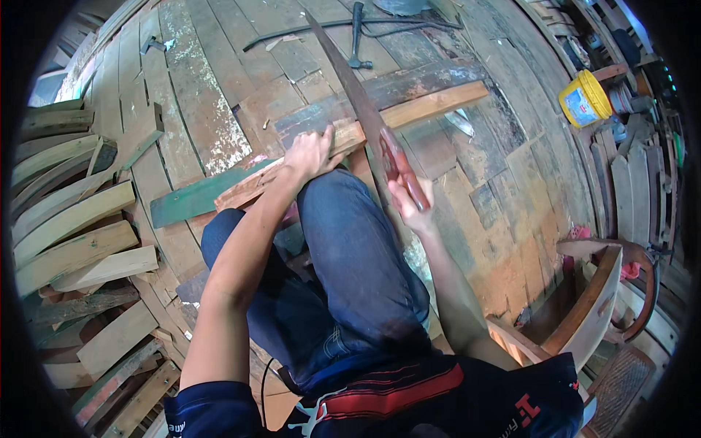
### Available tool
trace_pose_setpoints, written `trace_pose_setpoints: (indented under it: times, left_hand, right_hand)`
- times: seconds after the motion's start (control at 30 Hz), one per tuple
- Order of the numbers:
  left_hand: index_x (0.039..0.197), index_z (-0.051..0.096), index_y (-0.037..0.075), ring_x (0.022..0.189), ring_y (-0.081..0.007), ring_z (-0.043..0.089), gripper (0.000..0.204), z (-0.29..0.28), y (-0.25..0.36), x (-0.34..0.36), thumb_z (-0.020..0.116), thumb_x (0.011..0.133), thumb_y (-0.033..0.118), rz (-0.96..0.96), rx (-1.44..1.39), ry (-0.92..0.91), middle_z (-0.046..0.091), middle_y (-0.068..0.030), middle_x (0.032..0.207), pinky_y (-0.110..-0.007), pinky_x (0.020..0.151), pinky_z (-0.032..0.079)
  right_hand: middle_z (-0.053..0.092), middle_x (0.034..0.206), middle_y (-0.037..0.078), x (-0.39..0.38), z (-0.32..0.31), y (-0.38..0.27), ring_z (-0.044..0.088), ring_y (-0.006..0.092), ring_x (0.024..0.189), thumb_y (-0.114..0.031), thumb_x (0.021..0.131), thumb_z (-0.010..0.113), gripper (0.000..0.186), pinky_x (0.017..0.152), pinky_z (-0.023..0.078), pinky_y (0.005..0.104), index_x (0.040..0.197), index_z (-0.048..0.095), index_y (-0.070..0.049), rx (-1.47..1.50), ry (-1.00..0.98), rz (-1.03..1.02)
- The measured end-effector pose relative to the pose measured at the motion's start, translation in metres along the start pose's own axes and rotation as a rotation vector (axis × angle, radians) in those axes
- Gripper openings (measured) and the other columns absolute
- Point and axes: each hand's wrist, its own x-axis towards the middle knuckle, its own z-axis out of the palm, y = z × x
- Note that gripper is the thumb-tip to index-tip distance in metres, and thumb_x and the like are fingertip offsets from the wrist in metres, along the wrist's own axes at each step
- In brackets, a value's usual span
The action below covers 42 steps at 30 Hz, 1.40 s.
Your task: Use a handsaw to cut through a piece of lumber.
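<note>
My right hand (412,201) is closed around the brown handle of a handsaw (350,82), whose long blade slants away toward the far left. Under my left hand (312,152) is a rough wooden piece (252,184), gripped near its right end beside the blade. Across the blade another length of orange-brown wood (442,101) lies roughly in line with it; whether the two are joined I cannot tell. A green-painted board (182,198) and a dark, worn board (310,117) lie beneath and beside these pieces. My knee is close behind my left hand.
Beyond the saw lie a hammer (357,40) and a dark bent bar (299,33) on the plank floor (212,80). Stacked curved timbers (80,226) line the left. At right are a yellow bucket (584,100), upright slats (621,171) and a wooden frame (584,303).
</note>
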Motion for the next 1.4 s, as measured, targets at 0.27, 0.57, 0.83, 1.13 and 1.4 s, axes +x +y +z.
trace_pose_setpoints:
  times: [0.27, 0.57, 0.83, 1.13, 1.4]
  left_hand:
    - [0.132, 0.041, 0.000, 0.096, -0.0433, 0.061, 0.072, 0.003, -0.005, -0.007, 0.058, 0.085, 0.051, 0.021, 0.030, 0.040, 0.061, -0.0280, 0.101, -0.049, 0.086, 0.049]
    - [0.130, 0.044, 0.001, 0.094, -0.0449, 0.061, 0.070, -0.004, 0.001, -0.006, 0.061, 0.083, 0.050, 0.000, -0.047, -0.017, 0.061, -0.0291, 0.100, -0.049, 0.084, 0.049]
    - [0.131, 0.043, 0.000, 0.089, -0.0452, 0.061, 0.071, 0.007, -0.010, -0.007, 0.061, 0.083, 0.049, 0.056, -0.015, 0.010, 0.062, -0.0280, 0.096, -0.049, 0.081, 0.050]
    - [0.135, 0.040, 0.001, 0.085, -0.0456, 0.062, 0.073, 0.001, -0.002, -0.007, 0.058, 0.085, 0.051, 0.050, 0.004, 0.034, 0.062, -0.0294, 0.088, -0.051, 0.078, 0.050]
    - [0.128, 0.045, 0.001, 0.086, -0.0445, 0.062, 0.067, -0.006, 0.000, -0.013, 0.061, 0.083, 0.048, 0.030, -0.011, 0.026, 0.063, -0.0282, 0.090, -0.048, 0.081, 0.050]
  right_hand:
    - [0.044, 0.055, 0.004, -0.141, -0.029, -0.035, 0.043, 0.0122, 0.049, -0.004, 0.085, 0.060, 0.006, 0.048, 0.034, 0.0292, 0.086, 0.061, 0.002, -0.366, -0.050, -0.083]
    - [0.042, 0.052, 0.004, -0.026, 0.014, 0.005, 0.041, 0.0123, 0.045, -0.006, 0.086, 0.061, 0.024, 0.043, 0.031, 0.0315, 0.066, 0.050, -0.001, -0.240, 0.029, -0.207]
    - [0.043, 0.054, 0.004, -0.121, -0.011, -0.003, 0.043, 0.0119, 0.049, -0.005, 0.084, 0.062, 0.019, 0.048, 0.033, 0.0292, 0.068, 0.054, -0.001, -0.280, 0.011, -0.153]
    - [0.047, 0.053, 0.001, -0.055, -0.023, 0.024, 0.045, 0.0091, 0.049, -0.010, 0.087, 0.064, 0.017, 0.045, 0.033, 0.0263, 0.074, 0.058, -0.001, -0.035, 0.013, 0.039]
    - [0.047, 0.052, -0.003, -0.130, -0.040, 0.008, 0.044, 0.0049, 0.049, -0.015, 0.089, 0.059, 0.046, 0.046, 0.032, 0.0232, 0.132, 0.051, 0.002, -0.244, -0.032, 0.059]
